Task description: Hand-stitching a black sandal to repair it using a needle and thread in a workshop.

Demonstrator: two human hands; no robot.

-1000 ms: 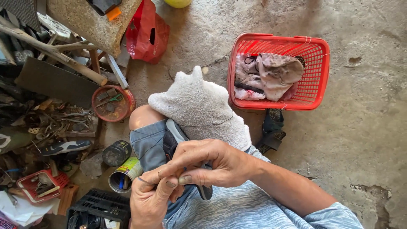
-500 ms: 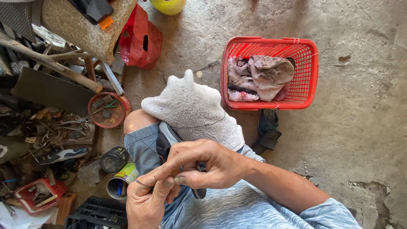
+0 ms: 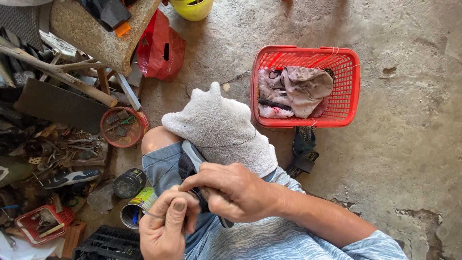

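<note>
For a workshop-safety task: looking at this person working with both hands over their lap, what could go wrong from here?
1. The thin thread runs across the white glove to the right hand; a pull might drag the glove off the knee.
2. The left hand pinches something too small to identify; if dropped, it could vanish into the floor clutter.
3. The open tin can beside the leg could be knocked over.

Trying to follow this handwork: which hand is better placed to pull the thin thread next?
Probably left. The left hand pinches the thin thread between thumb and fingers; the right hand is closed around the dark piece on the lap, steadying it.
</note>
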